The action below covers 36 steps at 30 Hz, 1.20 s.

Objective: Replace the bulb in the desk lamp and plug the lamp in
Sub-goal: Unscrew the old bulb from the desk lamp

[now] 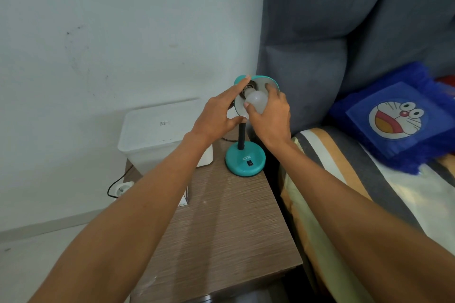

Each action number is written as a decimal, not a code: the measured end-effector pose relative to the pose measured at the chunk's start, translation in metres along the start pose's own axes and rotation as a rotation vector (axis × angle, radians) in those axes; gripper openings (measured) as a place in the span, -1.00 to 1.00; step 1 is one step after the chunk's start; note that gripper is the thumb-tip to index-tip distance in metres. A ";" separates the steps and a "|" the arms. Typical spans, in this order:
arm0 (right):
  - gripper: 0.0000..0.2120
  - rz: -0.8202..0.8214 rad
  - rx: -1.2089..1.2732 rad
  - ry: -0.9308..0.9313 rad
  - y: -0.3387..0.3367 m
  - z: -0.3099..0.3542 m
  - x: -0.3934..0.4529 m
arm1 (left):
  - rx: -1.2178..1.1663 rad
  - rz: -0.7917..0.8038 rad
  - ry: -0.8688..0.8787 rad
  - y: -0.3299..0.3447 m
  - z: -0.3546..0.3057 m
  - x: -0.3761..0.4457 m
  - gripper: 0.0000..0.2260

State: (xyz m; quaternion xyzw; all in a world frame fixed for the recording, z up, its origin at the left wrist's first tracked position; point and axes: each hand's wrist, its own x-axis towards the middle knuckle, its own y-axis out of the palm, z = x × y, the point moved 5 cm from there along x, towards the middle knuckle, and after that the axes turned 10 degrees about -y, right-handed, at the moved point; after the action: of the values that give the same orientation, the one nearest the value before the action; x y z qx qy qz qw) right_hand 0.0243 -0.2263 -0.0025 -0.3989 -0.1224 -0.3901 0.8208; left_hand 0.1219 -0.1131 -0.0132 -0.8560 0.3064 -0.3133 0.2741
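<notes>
A teal desk lamp stands on its round base (245, 161) at the far right of a wooden bedside table (221, 224). Its shade (267, 80) is tipped toward me, showing the white inside and the socket. My right hand (270, 115) is wrapped around a white bulb (256, 100) that sits at the socket. My left hand (218, 112) holds the shade's left rim, thumb under it and fingers over the top. A white plug (123, 188) with a black cord lies on the floor left of the table.
A white lidded plastic box (157, 135) stands at the table's back left. A small carton (185, 198) shows beside my left forearm. A bed with striped sheet (369, 192), a blue cartoon cushion (398, 118) and a grey padded headboard (344, 19) fills the right.
</notes>
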 end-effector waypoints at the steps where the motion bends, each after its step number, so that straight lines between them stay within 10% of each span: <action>1: -0.40 0.002 -0.004 0.018 0.000 -0.001 0.001 | -0.005 0.001 -0.002 0.000 0.001 0.000 -0.11; 7: -0.34 0.120 -0.203 -0.229 0.002 0.009 0.002 | -0.008 -0.005 -0.006 -0.001 0.000 -0.001 -0.10; 14: -0.43 0.022 0.019 0.056 0.004 -0.004 0.000 | -0.005 -0.004 0.005 0.001 0.000 0.000 -0.11; 36: -0.54 0.098 -0.214 -0.142 -0.003 0.009 0.009 | 0.008 -0.004 -0.047 0.000 0.002 -0.001 -0.07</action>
State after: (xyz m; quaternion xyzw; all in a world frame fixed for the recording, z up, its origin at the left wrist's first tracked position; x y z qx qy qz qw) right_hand 0.0288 -0.2260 0.0099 -0.5164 -0.1184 -0.3309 0.7809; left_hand 0.1225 -0.1122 -0.0147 -0.8628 0.2967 -0.2948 0.2840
